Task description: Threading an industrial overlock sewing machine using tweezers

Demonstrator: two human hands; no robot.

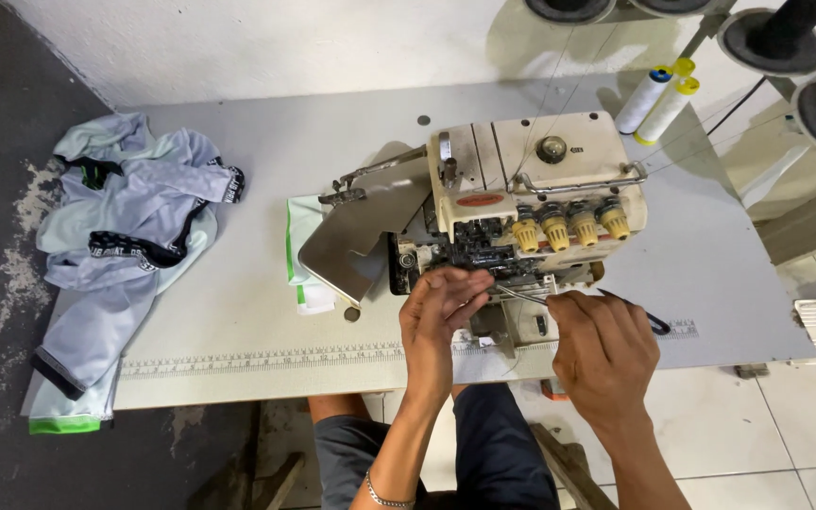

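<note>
Below the sewing machine (521,203), the left hand (441,307) pinches fine, limp thread near the loopers, while the right hand (602,345) clamps thin, stiff tweezers (521,295) by their middle.

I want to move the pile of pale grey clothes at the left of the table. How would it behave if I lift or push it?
The pale grey clothes are probably floppy: they lie crumpled in soft folds, and one part hangs over the table edge. Lifted at one spot, the pile would likely sag and trail. Pushed, it would probably bunch up rather than slide as one piece.
</note>
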